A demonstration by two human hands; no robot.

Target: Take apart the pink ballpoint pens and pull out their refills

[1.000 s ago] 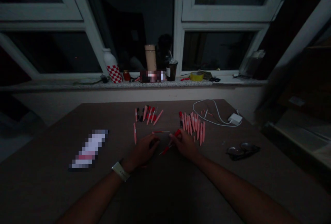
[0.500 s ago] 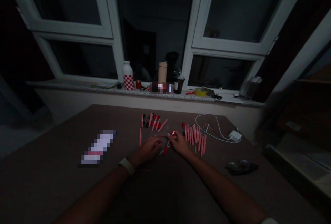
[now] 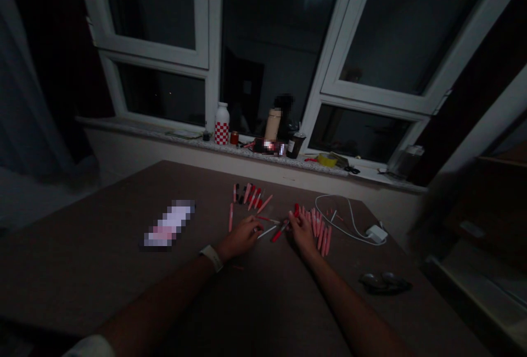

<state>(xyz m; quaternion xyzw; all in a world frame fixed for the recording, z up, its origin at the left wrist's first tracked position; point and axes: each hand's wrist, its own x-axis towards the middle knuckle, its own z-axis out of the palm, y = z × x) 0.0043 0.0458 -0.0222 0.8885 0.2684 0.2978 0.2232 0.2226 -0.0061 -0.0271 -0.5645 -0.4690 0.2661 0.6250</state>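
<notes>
Both my hands rest on a dark brown table [image 3: 102, 247] in dim light. My left hand [image 3: 241, 236], a watch on its wrist, lies with curled fingers beside a thin pale refill [image 3: 267, 231] and a red pen part [image 3: 276, 234]. My right hand [image 3: 301, 230] sits next to a row of pink pens [image 3: 320, 225], fingertips at a red piece; what it grips is too dark to make out. A second cluster of pink and red pens [image 3: 251, 195] lies farther back, and a single pink pen [image 3: 230, 217] to the left.
A white charger with its cable [image 3: 375, 233] lies at the right, dark glasses [image 3: 385, 282] nearer the right edge. A blurred flat packet [image 3: 168, 224] lies at the left. The windowsill [image 3: 164, 133] carries a checked bottle [image 3: 222, 124], a cup, tape and scissors.
The view has tilted up and turned, showing more window and a lamp's reflection. My hands have stayed together over the loose pen parts, the right one shifting toward the pink row.
</notes>
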